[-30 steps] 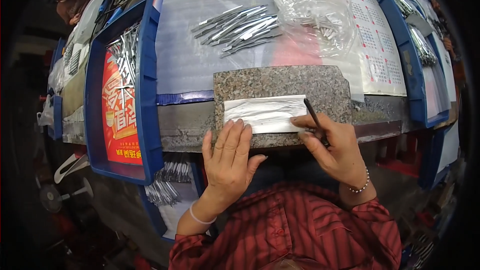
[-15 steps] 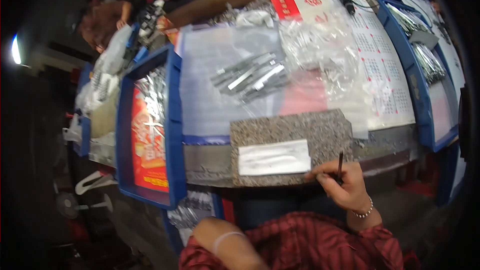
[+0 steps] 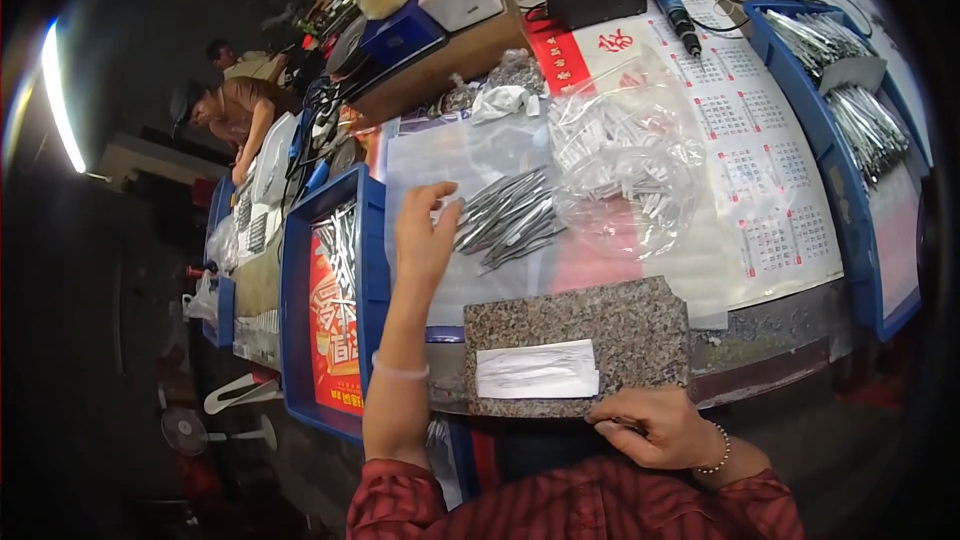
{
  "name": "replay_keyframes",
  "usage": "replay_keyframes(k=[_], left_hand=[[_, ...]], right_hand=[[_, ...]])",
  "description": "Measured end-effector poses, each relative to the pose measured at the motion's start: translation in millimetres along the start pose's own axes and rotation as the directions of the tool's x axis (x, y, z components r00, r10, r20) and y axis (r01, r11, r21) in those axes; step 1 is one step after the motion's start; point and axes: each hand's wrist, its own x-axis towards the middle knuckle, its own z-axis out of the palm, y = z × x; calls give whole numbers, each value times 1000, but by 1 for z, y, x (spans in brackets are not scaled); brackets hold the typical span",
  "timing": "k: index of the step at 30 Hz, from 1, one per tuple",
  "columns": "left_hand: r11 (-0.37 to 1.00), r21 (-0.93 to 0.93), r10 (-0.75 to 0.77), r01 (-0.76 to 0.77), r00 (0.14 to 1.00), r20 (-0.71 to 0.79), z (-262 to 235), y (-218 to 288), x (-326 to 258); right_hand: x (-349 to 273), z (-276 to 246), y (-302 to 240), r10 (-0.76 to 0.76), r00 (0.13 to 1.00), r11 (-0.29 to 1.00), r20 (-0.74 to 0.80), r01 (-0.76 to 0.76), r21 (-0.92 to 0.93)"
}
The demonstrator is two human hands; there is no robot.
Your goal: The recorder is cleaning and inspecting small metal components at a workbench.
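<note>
My left hand [image 3: 425, 230] reaches over the mat, fingers apart and empty, at the left edge of a pile of slim silvery metal pieces [image 3: 510, 215]. My right hand [image 3: 660, 428] is closed at the front edge of a speckled stone slab [image 3: 580, 315]. A thin dark stick [image 3: 628, 427] shows between its fingers, mostly hidden by them. On the slab lies a white paper [image 3: 535, 370] with faint grey streaks.
A blue tray [image 3: 375, 280] with metal pieces stands left; another blue tray [image 3: 825, 140] with bundled pieces stands right. Clear plastic bags [image 3: 630, 170] of slim white pieces lie beyond the slab. A corded blue tool [image 3: 675, 15] lies at the back. Two people sit far left.
My left hand has moved from near my body forward and up to the metal pile. My right hand stays by the slab, the stick tilted down from upright. The view has shifted.
</note>
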Motion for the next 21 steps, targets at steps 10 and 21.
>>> replay_keyframes(k=[10, 21], left_hand=[[987, 55, -159, 149, 924, 349, 28, -38, 50], [988, 50, 131, -146, 966, 224, 28, -44, 29]], right_hand=[[-2, -2, 4, -46, 999, 999, 7, 47, -21], [-2, 4, -4, 9, 1000, 998, -17, -10, -69]])
